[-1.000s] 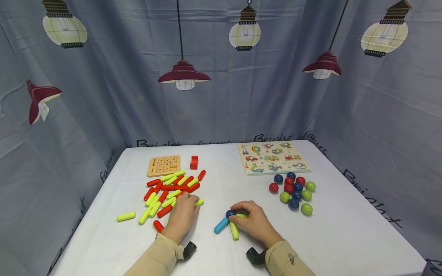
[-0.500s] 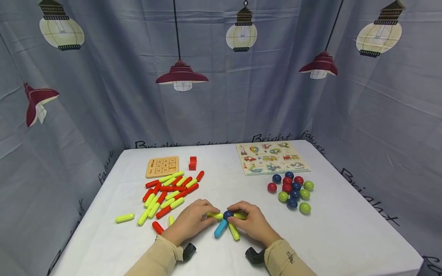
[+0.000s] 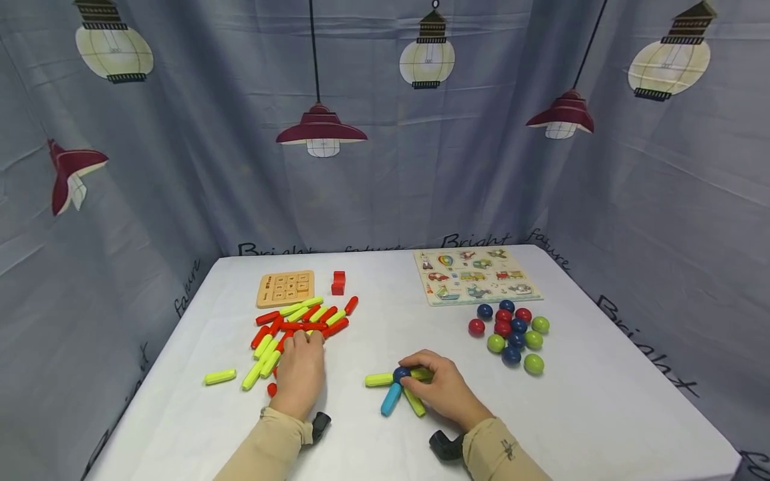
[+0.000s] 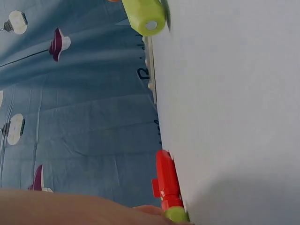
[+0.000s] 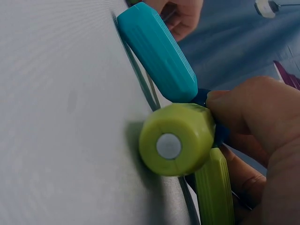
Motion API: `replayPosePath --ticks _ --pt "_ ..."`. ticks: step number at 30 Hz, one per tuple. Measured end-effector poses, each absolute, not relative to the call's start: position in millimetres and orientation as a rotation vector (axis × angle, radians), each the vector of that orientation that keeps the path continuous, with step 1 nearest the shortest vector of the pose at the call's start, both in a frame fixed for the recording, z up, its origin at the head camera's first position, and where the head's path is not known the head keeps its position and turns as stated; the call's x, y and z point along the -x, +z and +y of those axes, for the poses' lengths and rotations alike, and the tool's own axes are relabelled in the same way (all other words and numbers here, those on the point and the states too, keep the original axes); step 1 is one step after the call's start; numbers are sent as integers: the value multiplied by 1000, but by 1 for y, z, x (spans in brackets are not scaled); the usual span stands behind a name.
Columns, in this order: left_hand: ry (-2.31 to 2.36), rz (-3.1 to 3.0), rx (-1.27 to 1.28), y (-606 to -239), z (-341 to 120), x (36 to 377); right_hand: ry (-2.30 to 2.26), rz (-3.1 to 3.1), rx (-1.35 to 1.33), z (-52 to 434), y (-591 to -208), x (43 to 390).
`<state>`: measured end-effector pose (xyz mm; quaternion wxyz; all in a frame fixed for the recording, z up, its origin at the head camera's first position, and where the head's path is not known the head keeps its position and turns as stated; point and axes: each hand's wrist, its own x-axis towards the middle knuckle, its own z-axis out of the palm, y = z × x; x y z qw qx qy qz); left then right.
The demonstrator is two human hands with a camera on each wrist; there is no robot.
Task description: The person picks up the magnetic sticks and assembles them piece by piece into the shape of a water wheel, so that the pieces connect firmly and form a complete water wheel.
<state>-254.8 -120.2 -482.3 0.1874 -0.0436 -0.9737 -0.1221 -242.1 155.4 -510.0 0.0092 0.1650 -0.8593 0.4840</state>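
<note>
In the head view, my right hand [image 3: 444, 393] pinches a dark blue ball [image 3: 401, 374] between thumb and fingers. Around that ball, a light blue rod [image 3: 391, 399] and several yellow-green rods [image 3: 378, 379] stick out like spokes. One spoke in the right wrist view, a yellow-green rod [image 5: 180, 136], shows a metal disc at its end. My left hand [image 3: 299, 374] reaches down into a pile of red and yellow-green rods [image 3: 271, 364], its fingertips hidden. Beside it in the left wrist view lies a red rod [image 4: 167, 176]; whether the fingers hold anything is hidden.
Loose red, blue and green balls [image 3: 511, 355] lie to the right. A picture puzzle board [image 3: 481, 275] is at the back right, a wooden number board [image 3: 286, 289] and red blocks [image 3: 338, 283] at the back left. A lone yellow-green rod [image 3: 219, 377] lies far left.
My left hand brought a yellow-green rod to the ball's left side, let go of it there, and moved back left to the pile. My right hand stays at the ball.
</note>
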Motion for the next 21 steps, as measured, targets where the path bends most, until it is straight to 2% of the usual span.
replayPosePath --ticks 6,13,18,21 --pt "-480 -2776 118 -480 -124 256 1538 -2716 -486 158 -508 242" --pt "-349 -2763 137 -480 -127 257 1407 -2694 -553 158 -509 242" --pt "-371 -2762 152 -483 -126 259 1327 -2708 -498 158 -511 243" --pt "-398 -2733 247 -481 -122 260 1340 -2708 -510 158 -510 244"
